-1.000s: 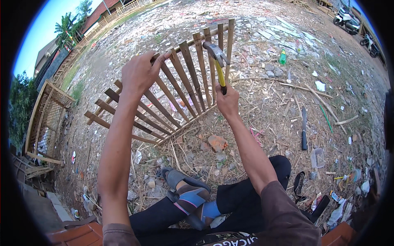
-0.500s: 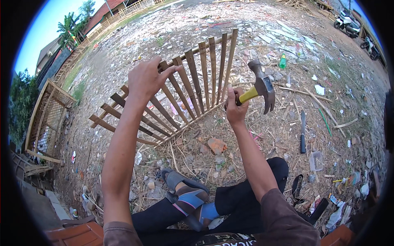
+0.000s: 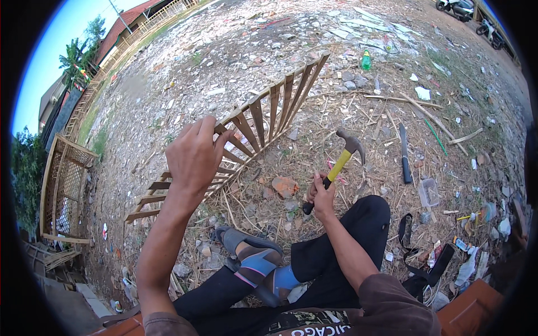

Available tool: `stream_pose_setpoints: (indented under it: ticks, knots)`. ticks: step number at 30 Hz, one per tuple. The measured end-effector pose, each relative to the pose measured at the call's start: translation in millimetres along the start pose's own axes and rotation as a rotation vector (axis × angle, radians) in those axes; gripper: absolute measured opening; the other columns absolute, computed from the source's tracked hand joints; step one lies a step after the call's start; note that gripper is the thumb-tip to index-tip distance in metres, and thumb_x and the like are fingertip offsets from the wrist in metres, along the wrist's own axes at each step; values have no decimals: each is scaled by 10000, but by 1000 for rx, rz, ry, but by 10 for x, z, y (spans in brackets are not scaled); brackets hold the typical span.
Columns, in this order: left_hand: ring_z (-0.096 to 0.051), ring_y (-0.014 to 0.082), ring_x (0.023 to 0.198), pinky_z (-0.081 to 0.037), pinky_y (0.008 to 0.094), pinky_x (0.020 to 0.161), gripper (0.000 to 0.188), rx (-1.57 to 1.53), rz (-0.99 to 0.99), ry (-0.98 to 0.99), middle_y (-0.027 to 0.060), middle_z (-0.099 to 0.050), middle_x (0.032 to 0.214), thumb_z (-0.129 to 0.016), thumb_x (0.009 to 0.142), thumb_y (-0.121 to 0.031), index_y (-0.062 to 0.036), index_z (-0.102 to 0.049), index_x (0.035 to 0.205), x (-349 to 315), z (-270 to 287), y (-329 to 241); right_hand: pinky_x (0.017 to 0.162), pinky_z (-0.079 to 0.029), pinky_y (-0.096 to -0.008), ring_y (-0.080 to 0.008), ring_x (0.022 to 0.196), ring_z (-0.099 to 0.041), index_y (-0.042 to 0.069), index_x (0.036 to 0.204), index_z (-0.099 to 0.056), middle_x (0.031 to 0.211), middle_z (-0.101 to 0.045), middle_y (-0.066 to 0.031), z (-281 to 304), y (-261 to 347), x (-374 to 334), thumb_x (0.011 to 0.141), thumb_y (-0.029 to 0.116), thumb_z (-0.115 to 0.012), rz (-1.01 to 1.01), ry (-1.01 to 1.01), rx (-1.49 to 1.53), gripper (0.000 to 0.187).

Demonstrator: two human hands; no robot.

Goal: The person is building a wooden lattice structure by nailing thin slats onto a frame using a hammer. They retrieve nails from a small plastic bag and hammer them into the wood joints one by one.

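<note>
My left hand is closed over the upper rail of a slatted bamboo fence panel. Its spaced slats run between a top rail and a thin lower strip near the ground, and the whole panel leans. Part of it is hidden behind my left hand and forearm. To the right, apart from the panel, my right hand grips a claw hammer by its black and yellow handle. The metal head points up and away from me, above the ground.
On the littered ground at right lie a knife with a dark handle, a clear plastic box and loose bamboo strips. A brick chunk sits before my sandalled foot. A woven bamboo frame stands far left.
The panel's top has tilted down toward me with my left hand still on it. My right hand has lowered the hammer and turned it more upright. The view has shifted slightly.
</note>
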State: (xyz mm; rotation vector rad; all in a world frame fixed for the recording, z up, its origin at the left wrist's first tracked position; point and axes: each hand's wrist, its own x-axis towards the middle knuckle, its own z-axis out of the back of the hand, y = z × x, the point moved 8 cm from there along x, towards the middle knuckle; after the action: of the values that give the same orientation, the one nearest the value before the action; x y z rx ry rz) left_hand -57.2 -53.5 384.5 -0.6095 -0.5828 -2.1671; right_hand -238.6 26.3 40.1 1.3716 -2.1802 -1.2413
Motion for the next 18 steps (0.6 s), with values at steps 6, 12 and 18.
stream_pose_setpoints:
  ticks: [6,12,18]
  knots:
    - [-651,231,658,-459,364,517,344,116,-65,-99,45,-662,753,-768,848,-391,-92,-601,881,333,330,330,406,-278,-249,-58,445,-343,65,964,-528,585,-363,49,113,95,73,1023,316,-613,4,-53,-4,272]
    - [-600,177,684,-480,334,535,246,278,-384,-180,-18,-594,759,-745,844,-321,-139,-581,819,275,262,378,404,-270,-250,-56,435,-331,67,962,-527,570,-354,53,105,107,71,1024,311,-612,48,-36,27,266]
    - [-605,170,872,-479,346,734,170,208,-386,55,-6,-615,921,-656,855,-164,-151,-649,1024,-1177,-1222,306,388,-266,-254,-54,407,-315,64,982,-527,550,-344,51,280,340,-5,1034,284,-594,72,-68,-46,236]
